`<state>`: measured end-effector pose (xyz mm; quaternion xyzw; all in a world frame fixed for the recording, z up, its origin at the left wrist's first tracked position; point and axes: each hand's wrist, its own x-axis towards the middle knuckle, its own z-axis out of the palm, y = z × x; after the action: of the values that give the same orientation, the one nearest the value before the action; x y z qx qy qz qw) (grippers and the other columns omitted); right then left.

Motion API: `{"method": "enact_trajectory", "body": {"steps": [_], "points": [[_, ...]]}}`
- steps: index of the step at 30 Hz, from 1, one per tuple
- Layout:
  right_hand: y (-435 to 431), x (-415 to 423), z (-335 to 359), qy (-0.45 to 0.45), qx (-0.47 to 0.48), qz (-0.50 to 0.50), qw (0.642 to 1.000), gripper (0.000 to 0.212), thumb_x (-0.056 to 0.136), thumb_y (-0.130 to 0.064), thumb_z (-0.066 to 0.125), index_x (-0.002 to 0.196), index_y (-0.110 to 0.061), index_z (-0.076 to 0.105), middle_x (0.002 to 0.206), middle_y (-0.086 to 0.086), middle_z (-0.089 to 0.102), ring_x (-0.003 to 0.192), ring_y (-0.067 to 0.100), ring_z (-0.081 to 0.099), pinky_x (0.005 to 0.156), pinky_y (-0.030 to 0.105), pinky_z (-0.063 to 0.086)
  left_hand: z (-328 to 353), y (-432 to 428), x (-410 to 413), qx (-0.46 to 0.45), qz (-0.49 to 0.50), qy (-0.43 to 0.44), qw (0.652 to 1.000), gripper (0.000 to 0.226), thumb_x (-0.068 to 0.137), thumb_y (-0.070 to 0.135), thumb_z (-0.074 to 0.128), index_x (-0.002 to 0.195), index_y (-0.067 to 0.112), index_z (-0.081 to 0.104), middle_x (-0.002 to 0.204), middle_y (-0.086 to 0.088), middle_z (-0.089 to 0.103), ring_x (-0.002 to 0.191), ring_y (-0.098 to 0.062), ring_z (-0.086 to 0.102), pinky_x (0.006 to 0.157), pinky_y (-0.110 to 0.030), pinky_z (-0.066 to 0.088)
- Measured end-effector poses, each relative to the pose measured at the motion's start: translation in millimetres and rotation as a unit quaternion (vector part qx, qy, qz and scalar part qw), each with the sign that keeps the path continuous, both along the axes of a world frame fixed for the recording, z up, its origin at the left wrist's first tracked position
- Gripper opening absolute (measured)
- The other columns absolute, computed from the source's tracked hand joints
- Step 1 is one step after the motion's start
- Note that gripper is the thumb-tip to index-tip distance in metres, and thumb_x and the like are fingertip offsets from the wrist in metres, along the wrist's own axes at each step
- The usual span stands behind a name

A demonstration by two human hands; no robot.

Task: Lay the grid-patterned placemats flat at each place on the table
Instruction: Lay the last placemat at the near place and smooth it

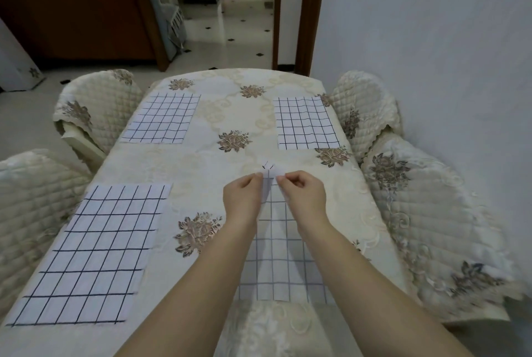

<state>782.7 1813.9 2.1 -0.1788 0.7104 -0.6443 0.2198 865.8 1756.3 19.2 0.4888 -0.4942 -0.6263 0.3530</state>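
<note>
White grid-lined cloth placemat [280, 264]: far edge bunched.
Left hand [244, 198] and right hand [303, 195] pinch it side by side; its long axis runs away from the person.

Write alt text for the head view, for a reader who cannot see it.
The left hand and right hand pinch the far edge of a grid-patterned placemat at the near right place. Three other placemats lie flat on the floral tablecloth.

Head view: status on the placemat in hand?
Left hand and right hand pinch fourth placemat at its bunched far edge. Not flat yet, near-right place. Other three placemats flat. Nothing in the way.
</note>
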Motion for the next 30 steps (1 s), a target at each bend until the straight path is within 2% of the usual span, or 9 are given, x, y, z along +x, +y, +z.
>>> {"method": "enact_trajectory", "body": {"steps": [5, 8, 10, 13, 16, 19, 22, 26, 30], "points": [[10, 18, 1, 0.006, -0.02, -0.006, 1.0, 0.007, 0.08, -0.013, 0.071, 0.074, -0.011, 0.07, 0.069, -0.006, 0.066, 0.066, 0.007, 0.057, 0.07, 0.025, 0.048, 7, 21, -3, -0.018, -0.005, 0.024, 1.0, 0.022, 0.089, 0.015, 0.059, 0.068, 0.007, 0.061, 0.07, -0.01, 0.053, 0.068, -0.017, 0.044, 0.066, -0.029, 0.036], [15, 23, 4, -0.002, -0.038, -0.007, 0.999, 0.006, 0.081, -0.017, 0.072, 0.078, -0.012, 0.072, 0.079, -0.004, 0.071, 0.073, 0.007, 0.063, 0.075, 0.026, 0.051, 11, 29, -2, 0.008, 0.011, 0.027, 1.0, 0.035, 0.092, 0.022, 0.05, 0.066, 0.0, 0.059, 0.065, -0.011, 0.055, 0.062, -0.021, 0.045, 0.061, -0.029, 0.036], [18, 27, 5, -0.001, -0.047, -0.006, 0.999, 0.009, 0.08, -0.018, 0.074, 0.085, -0.011, 0.07, 0.085, 0.0, 0.073, 0.079, 0.008, 0.067, 0.075, 0.022, 0.051, 10, 31, -1, 0.062, -0.001, 0.058, 0.996, 0.045, 0.094, 0.028, 0.041, 0.069, 0.005, 0.07, 0.075, -0.011, 0.07, 0.069, -0.023, 0.059, 0.068, -0.031, 0.043], [22, 30, 7, -0.03, -0.069, -0.008, 0.997, 0.023, 0.077, -0.019, 0.078, 0.094, -0.013, 0.063, 0.093, 0.004, 0.072, 0.089, 0.012, 0.069, 0.081, 0.022, 0.054, 10, 35, 4, 0.097, -0.018, 0.113, 0.989, 0.059, 0.097, 0.034, 0.033, 0.064, 0.012, 0.077, 0.083, -0.011, 0.074, 0.081, -0.022, 0.063, 0.075, -0.031, 0.046], [23, 32, 10, -0.029, -0.072, -0.028, 0.997, 0.024, 0.077, -0.02, 0.078, 0.094, -0.013, 0.062, 0.094, 0.004, 0.071, 0.092, 0.016, 0.068, 0.084, 0.027, 0.054, 14, 44, 6, 0.098, -0.04, 0.14, 0.985, 0.061, 0.1, 0.032, 0.029, 0.067, 0.014, 0.078, 0.087, -0.006, 0.077, 0.095, -0.017, 0.07, 0.094, -0.031, 0.051], [21, 34, 15, -0.016, -0.064, -0.064, 0.996, 0.021, 0.078, -0.022, 0.075, 0.092, -0.013, 0.063, 0.091, 0.004, 0.07, 0.089, 0.018, 0.067, 0.084, 0.031, 0.054, 16, 53, 9, 0.07, -0.062, 0.135, 0.986, 0.065, 0.101, 0.03, 0.027, 0.064, 0.021, 0.079, 0.086, 0.0, 0.077, 0.1, -0.011, 0.069, 0.099, -0.03, 0.048], [20, 34, 18, -0.004, -0.056, -0.094, 0.994, 0.012, 0.083, -0.023, 0.069, 0.086, -0.013, 0.063, 0.085, 0.003, 0.07, 0.084, 0.018, 0.067, 0.081, 0.035, 0.055, 17, 59, 11, 0.042, -0.094, 0.124, 0.987, 0.061, 0.101, 0.03, 0.025, 0.074, 0.024, 0.079, 0.097, 0.002, 0.076, 0.107, -0.007, 0.066, 0.102, -0.029, 0.045], [21, 28, 22, 0.006, -0.054, -0.11, 0.992, 0.009, 0.085, -0.017, 0.063, 0.077, -0.014, 0.065, 0.076, 0.004, 0.07, 0.073, 0.018, 0.066, 0.075, 0.037, 0.054, 22, 58, 13, 0.01, -0.134, 0.108, 0.985, 0.049, 0.101, 0.028, 0.029, 0.09, 0.027, 0.077, 0.101, 0.01, 0.074, 0.102, 0.002, 0.064, 0.09, -0.02, 0.044], [32, 14, 32, 0.005, -0.081, -0.049, 0.995, 0.011, 0.089, -0.018, 0.064, 0.079, -0.013, 0.066, 0.063, -0.003, 0.057, 0.06, 0.008, 0.049, 0.064, 0.022, 0.043, 26, 37, 21, -0.055, -0.088, 0.095, 0.99, 0.024, 0.095, 0.022, 0.053, 0.107, 0.016, 0.073, 0.11, 0.005, 0.072, 0.109, -0.002, 0.063, 0.096, -0.02, 0.046]]}}
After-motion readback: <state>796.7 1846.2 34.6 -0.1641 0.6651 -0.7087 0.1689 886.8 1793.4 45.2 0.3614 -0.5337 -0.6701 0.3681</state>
